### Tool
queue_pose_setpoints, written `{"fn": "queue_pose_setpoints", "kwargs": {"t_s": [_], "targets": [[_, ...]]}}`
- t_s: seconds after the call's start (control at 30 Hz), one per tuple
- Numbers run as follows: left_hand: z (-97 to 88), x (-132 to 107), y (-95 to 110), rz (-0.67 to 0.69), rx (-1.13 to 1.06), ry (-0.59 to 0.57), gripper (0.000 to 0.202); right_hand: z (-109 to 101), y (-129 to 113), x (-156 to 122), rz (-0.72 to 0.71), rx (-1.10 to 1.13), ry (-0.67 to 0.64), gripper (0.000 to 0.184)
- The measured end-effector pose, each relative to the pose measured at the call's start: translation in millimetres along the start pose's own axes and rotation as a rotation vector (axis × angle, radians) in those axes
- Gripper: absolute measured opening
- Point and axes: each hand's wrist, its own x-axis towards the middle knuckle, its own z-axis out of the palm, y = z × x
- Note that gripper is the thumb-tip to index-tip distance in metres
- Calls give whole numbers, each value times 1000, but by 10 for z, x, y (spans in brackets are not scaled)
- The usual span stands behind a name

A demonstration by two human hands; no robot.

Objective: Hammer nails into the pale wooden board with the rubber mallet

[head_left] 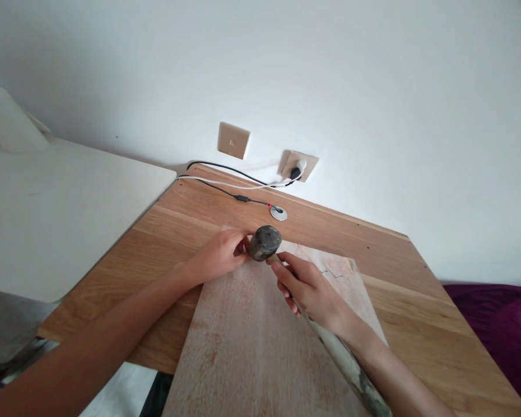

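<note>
My right hand (301, 284) is wrapped round the handle of a mallet (265, 242), close below its dark, worn head. The pale, stained handle runs back toward me under my right forearm. My left hand (223, 253) rests at the far left part of a wooden board (252, 347), with its fingers pinched together beside the mallet head. What those fingertips hold, if anything, is hidden behind the head. A few small nails (332, 274) lie on the board to the right of my right hand.
The board lies on a wooden table (399, 301) against a white wall. Black and white cables (243, 185) run along the back to a wall socket (298, 166), near a round cable grommet (278, 213). A white tabletop (91, 191) adjoins at left; purple cloth (490, 318) is at right.
</note>
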Motion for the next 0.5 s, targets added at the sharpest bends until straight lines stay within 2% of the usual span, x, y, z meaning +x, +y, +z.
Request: {"fn": "queue_pose_setpoints", "kwargs": {"t_s": [0.07,0.27,0.5], "targets": [[13,-1,-6,-14,-29,4,20,-7,3,-1,-13,52,24,36],[18,6,7,-39,-95,27,37,-25,-30,-30,-23,78,55,37],[-26,29,8,-20,-88,-29,29,-19,-11,-25,-20,-8,1,35]]}}
